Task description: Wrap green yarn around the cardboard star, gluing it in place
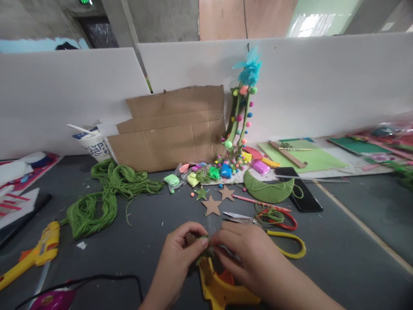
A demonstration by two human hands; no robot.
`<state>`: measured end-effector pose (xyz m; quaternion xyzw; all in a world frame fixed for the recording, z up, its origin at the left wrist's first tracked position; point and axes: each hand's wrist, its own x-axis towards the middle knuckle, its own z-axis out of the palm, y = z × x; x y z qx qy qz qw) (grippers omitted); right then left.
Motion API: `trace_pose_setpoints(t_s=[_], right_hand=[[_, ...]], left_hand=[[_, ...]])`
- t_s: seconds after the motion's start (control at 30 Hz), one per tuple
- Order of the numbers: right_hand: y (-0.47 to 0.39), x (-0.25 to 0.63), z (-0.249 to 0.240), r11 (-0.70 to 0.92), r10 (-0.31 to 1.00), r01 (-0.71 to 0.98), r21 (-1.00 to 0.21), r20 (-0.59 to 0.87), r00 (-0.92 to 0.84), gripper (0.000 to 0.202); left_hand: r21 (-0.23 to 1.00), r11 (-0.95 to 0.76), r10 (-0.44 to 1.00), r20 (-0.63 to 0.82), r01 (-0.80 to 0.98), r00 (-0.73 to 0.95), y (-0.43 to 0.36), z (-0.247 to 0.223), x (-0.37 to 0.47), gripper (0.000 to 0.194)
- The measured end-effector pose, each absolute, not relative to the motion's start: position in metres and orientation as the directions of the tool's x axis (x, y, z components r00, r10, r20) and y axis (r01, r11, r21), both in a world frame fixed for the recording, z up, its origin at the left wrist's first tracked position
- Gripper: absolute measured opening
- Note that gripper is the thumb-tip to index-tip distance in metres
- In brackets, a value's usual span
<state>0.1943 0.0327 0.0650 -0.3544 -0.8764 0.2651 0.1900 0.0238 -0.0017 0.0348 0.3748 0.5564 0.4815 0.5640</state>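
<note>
Between its thumb and fingers my left hand pinches a small piece of brown cardboard with green yarn on it; its full shape is hidden. My right hand is closed right beside it, fingertips pressed together at the piece, and what they grip is too small to make out. Below both hands lies a yellow glue gun with an orange trigger. Just beyond them are two bare cardboard stars and a green yarn-covered star. Scissors with red handles and others with yellow handles lie to the right.
Green yarn skeins and another yellow glue gun lie left. Behind stand a cardboard sheet and a pompom-covered decoration. A green crescent partly overlaps a black phone. A black cable crosses the front left.
</note>
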Motion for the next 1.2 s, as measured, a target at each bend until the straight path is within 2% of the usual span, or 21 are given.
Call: trace_pose_setpoints(t_s=[0.1,0.23,0.37,0.7,0.8,0.9,0.97,1.07,1.2], right_hand=[[0.035,0.198,0.068,0.632,0.697,0.503,-0.589,0.15,-0.701,0.011],[0.04,0.203,0.07,0.616,0.695,0.483,-0.622,0.142,-0.705,0.009],[0.043,0.205,0.068,0.571,0.698,0.443,-0.691,0.126,-0.704,0.007],[0.046,0.203,0.066,0.42,0.719,0.305,-0.855,0.108,-0.687,0.013],[0.045,0.203,0.066,0.359,0.719,0.284,-0.889,0.069,-0.692,0.011],[0.044,0.202,0.064,0.264,0.704,0.247,-0.932,0.011,-0.71,0.01],[0.045,0.2,0.062,0.166,0.702,0.211,-0.963,-0.034,-0.711,0.01],[0.046,0.197,0.058,-0.017,0.708,0.135,-0.991,-0.107,-0.699,0.008],[0.048,0.194,0.054,-0.231,0.698,0.052,-0.972,-0.203,-0.686,0.015]], left_hand=[[0.969,0.244,0.969,-0.242,0.03,-0.053,-0.001,0.038,0.025,0.003],[0.966,0.241,0.967,-0.247,0.092,0.062,-0.002,0.04,0.028,0.004],[0.96,0.27,0.946,-0.279,0.078,0.165,-0.004,0.038,0.029,0.006],[0.948,0.318,0.913,-0.313,0.023,0.26,-0.006,0.036,0.028,0.017],[0.941,0.318,0.916,-0.275,-0.113,0.292,-0.008,0.033,0.028,0.027],[0.907,0.315,0.915,-0.212,-0.279,0.344,-0.011,0.028,0.028,0.039],[0.912,0.286,0.929,-0.19,-0.293,0.317,-0.014,0.026,0.028,0.039],[0.965,0.175,0.973,-0.138,-0.197,0.187,-0.018,0.027,0.029,0.033],[0.999,-0.035,0.997,0.033,0.039,0.072,-0.022,0.025,0.028,0.029]])
